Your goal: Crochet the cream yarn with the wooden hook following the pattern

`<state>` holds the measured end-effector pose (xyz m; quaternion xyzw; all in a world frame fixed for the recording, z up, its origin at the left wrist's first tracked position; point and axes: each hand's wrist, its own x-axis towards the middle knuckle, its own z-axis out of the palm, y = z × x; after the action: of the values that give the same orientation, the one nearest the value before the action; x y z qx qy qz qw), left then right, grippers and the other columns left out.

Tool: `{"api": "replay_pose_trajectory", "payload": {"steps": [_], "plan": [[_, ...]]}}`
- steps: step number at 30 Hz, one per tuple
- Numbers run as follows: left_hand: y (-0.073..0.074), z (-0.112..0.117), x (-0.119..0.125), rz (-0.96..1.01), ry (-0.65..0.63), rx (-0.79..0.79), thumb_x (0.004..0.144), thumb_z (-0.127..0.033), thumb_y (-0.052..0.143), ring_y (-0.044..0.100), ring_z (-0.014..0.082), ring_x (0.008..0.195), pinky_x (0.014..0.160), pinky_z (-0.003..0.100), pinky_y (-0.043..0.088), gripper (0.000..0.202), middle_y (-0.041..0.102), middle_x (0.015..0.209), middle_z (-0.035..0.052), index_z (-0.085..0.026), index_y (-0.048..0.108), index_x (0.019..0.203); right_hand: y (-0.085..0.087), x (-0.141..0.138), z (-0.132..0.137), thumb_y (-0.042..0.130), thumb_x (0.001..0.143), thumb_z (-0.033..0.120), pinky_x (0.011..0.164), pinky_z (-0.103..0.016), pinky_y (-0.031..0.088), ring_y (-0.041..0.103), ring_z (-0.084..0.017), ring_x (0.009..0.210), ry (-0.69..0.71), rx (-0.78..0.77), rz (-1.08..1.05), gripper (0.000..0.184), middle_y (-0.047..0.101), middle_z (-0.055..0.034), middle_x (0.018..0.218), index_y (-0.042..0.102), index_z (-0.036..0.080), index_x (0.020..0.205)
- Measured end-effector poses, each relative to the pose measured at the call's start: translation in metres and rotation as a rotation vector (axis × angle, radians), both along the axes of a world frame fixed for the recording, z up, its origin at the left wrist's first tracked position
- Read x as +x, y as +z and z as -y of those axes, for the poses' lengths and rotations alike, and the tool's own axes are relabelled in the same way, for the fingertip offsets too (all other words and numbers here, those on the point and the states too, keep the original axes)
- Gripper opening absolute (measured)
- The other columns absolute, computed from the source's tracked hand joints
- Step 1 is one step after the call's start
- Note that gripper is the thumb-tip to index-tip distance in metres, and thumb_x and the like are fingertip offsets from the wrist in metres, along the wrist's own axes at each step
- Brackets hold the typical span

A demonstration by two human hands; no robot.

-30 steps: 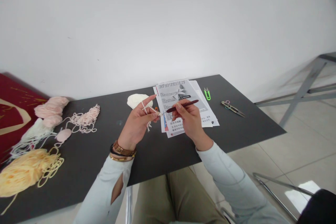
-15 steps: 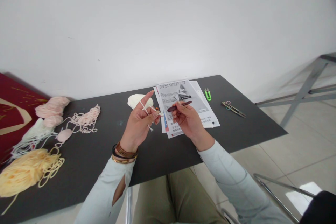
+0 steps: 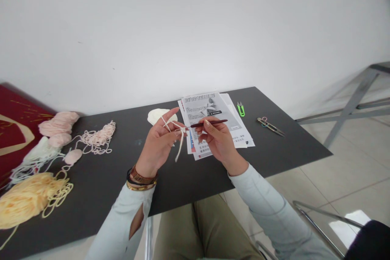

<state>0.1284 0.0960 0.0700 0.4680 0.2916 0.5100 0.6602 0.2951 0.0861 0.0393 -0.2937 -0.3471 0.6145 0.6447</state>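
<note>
White yarn (image 3: 179, 149) is looped over the raised index finger of my left hand (image 3: 161, 142), and a loose tail hangs below the pinching thumb and fingers. My right hand (image 3: 218, 138) grips a crochet hook (image 3: 210, 123) by its dark brown handle, held nearly level. The hook's tip points left and meets the yarn at my left fingertips. Behind my left hand lies a white ball of yarn (image 3: 155, 115). Printed sheets (image 3: 201, 107) lie on the table beneath and beyond my right hand.
Green thread snips (image 3: 241, 109) and another pair of snips (image 3: 270, 126) lie to the right on the dark table (image 3: 112, 187). Pink yarn (image 3: 100, 136), pale yarn (image 3: 39, 152) and yellow yarn (image 3: 30, 199) sit at left by a red bag (image 3: 12, 118). A white wall rises behind.
The crochet hook has shifted slightly left and turned more level, its tip now at the yarn. The yarn's loose tail has come forward and hangs below my left fingertips.
</note>
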Motion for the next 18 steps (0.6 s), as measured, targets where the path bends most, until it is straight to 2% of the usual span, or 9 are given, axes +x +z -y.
{"api": "replay_pose_trajectory", "payload": {"steps": [9,14,18], "plan": [[-0.001,-0.001,-0.001,-0.087,0.001,0.039,0.070,-0.019,0.074,0.059,0.0125,0.073,0.064,0.024,0.047,0.061,0.063,0.091,0.0035,-0.022,0.053,0.127,0.000,-0.002,0.003,0.071,0.075,0.032,0.047,-0.021,0.051,0.064,-0.014,0.067,-0.076,0.092,0.109,0.011,0.069,0.0005,0.072,0.069,0.023,0.081],[-0.008,-0.002,0.001,-0.180,0.135,0.168,0.070,-0.016,0.074,0.056,0.0100,0.070,0.066,0.022,0.045,0.057,0.063,0.079,-0.0006,-0.021,0.056,0.124,0.000,-0.003,0.003,0.070,0.076,0.031,0.046,-0.020,0.050,0.063,-0.013,0.065,-0.081,0.108,0.103,0.011,0.068,0.0006,0.070,0.069,0.022,0.081],[-0.010,-0.002,0.003,-0.223,0.221,0.204,0.068,-0.017,0.075,0.058,0.0125,0.071,0.070,0.025,0.046,0.056,0.063,0.075,-0.0007,-0.020,0.059,0.122,-0.001,-0.003,0.003,0.069,0.077,0.032,0.046,-0.021,0.049,0.062,-0.012,0.060,-0.114,0.102,0.121,0.012,0.067,0.0012,0.066,0.069,0.021,0.081]]}}
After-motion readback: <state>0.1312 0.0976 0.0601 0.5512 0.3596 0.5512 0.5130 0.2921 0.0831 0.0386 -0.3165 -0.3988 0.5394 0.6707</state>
